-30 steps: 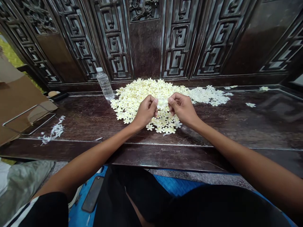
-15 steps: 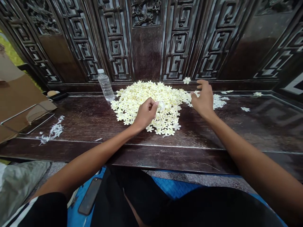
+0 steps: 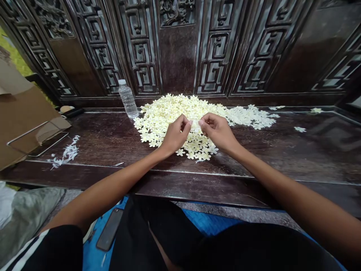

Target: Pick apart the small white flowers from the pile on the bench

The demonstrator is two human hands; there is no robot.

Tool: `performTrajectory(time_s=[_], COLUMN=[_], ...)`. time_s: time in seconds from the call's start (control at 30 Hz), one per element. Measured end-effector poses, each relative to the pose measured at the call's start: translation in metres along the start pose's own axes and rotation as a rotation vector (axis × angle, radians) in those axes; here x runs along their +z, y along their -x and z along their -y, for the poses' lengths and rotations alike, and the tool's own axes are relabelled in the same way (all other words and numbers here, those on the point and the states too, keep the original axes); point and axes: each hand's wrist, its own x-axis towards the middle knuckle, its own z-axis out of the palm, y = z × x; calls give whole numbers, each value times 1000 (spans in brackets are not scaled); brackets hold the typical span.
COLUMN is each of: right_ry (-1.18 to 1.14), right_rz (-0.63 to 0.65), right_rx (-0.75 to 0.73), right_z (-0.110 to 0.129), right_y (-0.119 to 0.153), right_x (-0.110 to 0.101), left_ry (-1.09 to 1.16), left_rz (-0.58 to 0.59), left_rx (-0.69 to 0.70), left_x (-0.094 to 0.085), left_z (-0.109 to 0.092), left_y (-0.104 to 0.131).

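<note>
I have two hands up, one bottle (image 3: 128,99) of clear plastic with a white cap, one phone (image 3: 109,229) lower down on the blue sheet (image 3: 91,252), one cardboard box (image 3: 25,116) and one wire frame (image 3: 27,133) off to my left. The flowers in the heap (image 3: 172,109) are too many to count; two loose flowers (image 3: 300,129) lie well apart from it on my right. My left hand (image 3: 174,136) has thumb and forefinger clamped on one small whitish piece (image 3: 195,126), held over the front of the heap. My right hand (image 3: 218,131) faces it, fingertips curled in close beside the piece, though I can't tell whether they pinch it. It looks pale and thin, its outline lost against the blossoms. The heap is creamy yellow, five-petalled where I can see, turning whiter toward its right end, spread on the dark wooden bench (image 3: 113,139).
</note>
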Motion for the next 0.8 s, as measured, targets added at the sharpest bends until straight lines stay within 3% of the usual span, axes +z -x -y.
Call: performTrajectory(time_s=[0.27,0.8], right_ry=[-192,-214], right_rz=[57,114], right_rx=[74,169], right_z=[-10,-15], right_y=[-1,-3], right_x=[1,-1], left_ry=[-47,-132], left_rz=[-10,-11], left_rx=[30,64], left_x=[0,0], left_z=[0,0], left_y=[0,0])
